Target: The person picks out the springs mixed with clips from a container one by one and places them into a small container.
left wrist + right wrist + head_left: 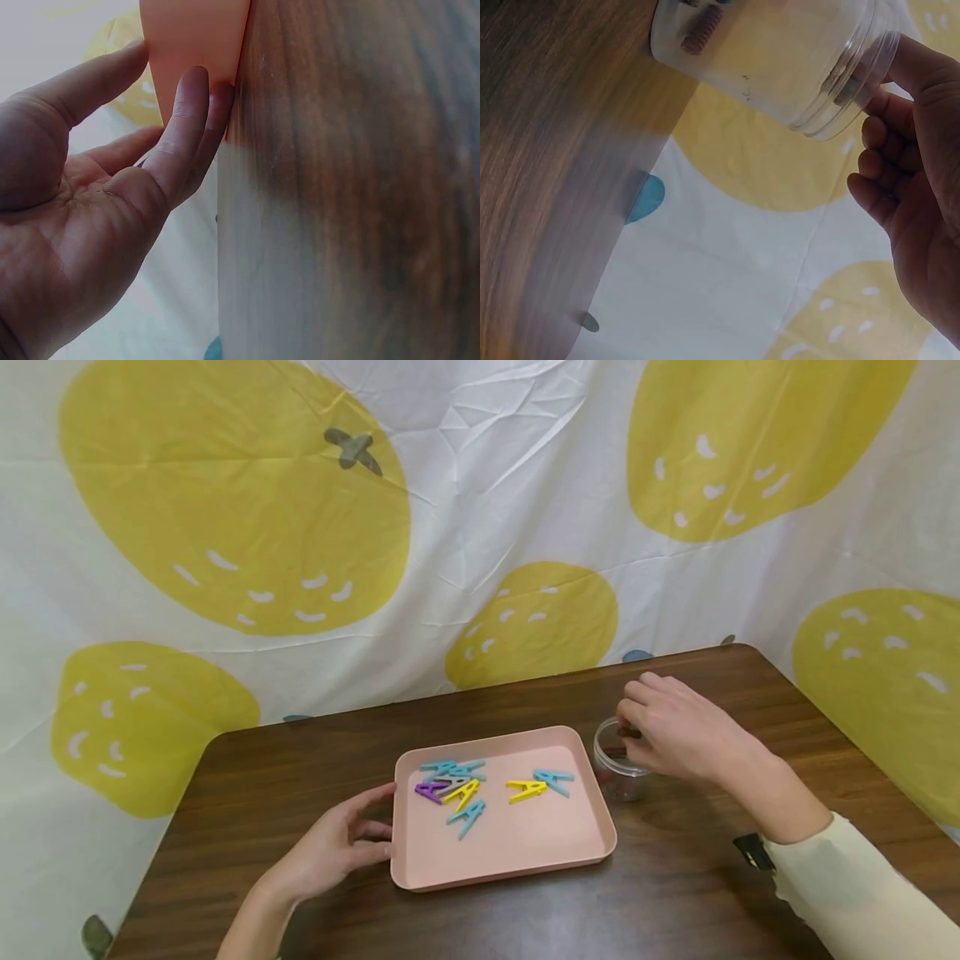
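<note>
My left hand (330, 847) touches the left side of a pink tray (495, 867), its fingers and thumb extended along the wall. Small plastic clothespins lie in the tray: several light blue ones, such as one (467, 818) near the front, two yellow ones (527, 790), a purple one (431, 791) and a grey one. At the tray's right stands a clear jar (765, 60). My right hand (678, 727) is at its mouth, thumb and forefinger pinching a small dark piece (846, 90) just inside the rim; its kind I cannot tell. A reddish-brown ridged piece (703, 30) lies low in the jar.
Everything stands on a dark wooden table (315, 910) with rounded back corners. A white cloth (495, 485) with yellow fruit prints hangs behind it and along its right side. A small black clip-like item (753, 852) sits at the right sleeve.
</note>
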`<state>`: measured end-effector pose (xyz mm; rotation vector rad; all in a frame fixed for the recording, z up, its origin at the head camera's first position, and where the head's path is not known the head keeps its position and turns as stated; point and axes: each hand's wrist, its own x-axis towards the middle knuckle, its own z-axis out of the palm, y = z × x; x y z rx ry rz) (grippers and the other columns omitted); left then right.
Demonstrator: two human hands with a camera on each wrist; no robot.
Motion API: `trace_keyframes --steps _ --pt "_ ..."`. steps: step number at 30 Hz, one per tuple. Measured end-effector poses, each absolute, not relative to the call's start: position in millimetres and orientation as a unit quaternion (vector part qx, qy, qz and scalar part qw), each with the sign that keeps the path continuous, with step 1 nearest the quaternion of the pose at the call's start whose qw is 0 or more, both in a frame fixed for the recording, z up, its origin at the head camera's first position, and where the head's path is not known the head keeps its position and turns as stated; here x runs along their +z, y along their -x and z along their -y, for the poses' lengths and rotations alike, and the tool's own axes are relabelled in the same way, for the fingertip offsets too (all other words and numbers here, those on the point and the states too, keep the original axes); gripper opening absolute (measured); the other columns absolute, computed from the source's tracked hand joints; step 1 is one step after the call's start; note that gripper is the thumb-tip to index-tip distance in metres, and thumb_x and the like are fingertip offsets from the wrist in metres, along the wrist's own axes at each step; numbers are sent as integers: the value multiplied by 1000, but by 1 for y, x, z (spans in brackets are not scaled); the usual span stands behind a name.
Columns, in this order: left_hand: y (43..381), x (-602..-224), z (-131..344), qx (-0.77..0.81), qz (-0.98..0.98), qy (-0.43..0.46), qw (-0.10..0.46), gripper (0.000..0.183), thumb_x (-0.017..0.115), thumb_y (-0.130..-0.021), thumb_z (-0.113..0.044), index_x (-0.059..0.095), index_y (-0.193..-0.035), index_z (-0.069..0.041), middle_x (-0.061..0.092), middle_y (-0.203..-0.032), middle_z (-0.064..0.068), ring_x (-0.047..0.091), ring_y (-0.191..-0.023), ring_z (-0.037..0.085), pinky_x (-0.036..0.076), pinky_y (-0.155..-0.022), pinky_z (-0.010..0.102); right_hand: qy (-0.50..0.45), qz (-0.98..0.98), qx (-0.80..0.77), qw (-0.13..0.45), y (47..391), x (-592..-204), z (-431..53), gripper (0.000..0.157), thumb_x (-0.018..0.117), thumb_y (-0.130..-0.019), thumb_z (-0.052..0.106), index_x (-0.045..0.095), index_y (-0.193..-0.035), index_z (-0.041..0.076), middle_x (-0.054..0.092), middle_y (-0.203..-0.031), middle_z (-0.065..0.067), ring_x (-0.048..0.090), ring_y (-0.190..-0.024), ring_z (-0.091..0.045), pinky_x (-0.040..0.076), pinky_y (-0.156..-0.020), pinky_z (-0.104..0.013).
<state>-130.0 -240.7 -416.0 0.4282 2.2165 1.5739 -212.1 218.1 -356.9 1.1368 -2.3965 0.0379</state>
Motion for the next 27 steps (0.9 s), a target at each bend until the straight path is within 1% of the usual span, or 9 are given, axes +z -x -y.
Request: trace_keyframes --steps 9,15,19,23,27 --pt "129 -417 241 571 -783 -151 195 75 69 -80 -7 27 -142 -11 23 -146 7 54 -108 34 50 -78 30 -415 877 10 244 212 -360 -218 11 64 -64 21 55 -68 19 39 -71 7 39 -70 -18 32 -64 -31" --pt "130 -418 241 570 -784 -150 195 75 69 -80 -7 27 -142 -12 23 -146 7 54 -108 33 50 -78 30 -413 878 10 243 212 -360 -217 10 65 -65 21 56 -69 18 40 -72 7 39 -71 -19 33 -65 -31" --pt "130 -418 241 572 -782 -149 197 75 69 -80 -8 27 -142 -12 23 -146 6 54 -108 34 51 -78 30 -410 880 7 239 212 -359 -218 11 65 -67 23 59 -72 16 43 -74 6 41 -73 -20 34 -65 -32" --pt "130 -418 241 574 -780 -149 199 76 69 -80 -7 27 -142 -11 23 -146 6 54 -108 34 51 -78 31 -408 882 7 236 211 -358 -218 15 66 -69 25 62 -78 13 47 -77 4 43 -76 -21 36 -67 -33" --pt "130 -418 241 573 -781 -148 199 75 69 -80 -8 27 -142 -12 23 -146 6 54 -108 33 51 -78 30 -407 882 7 236 210 -356 -217 17 66 -69 25 63 -80 13 48 -79 4 42 -76 -21 36 -67 -33"
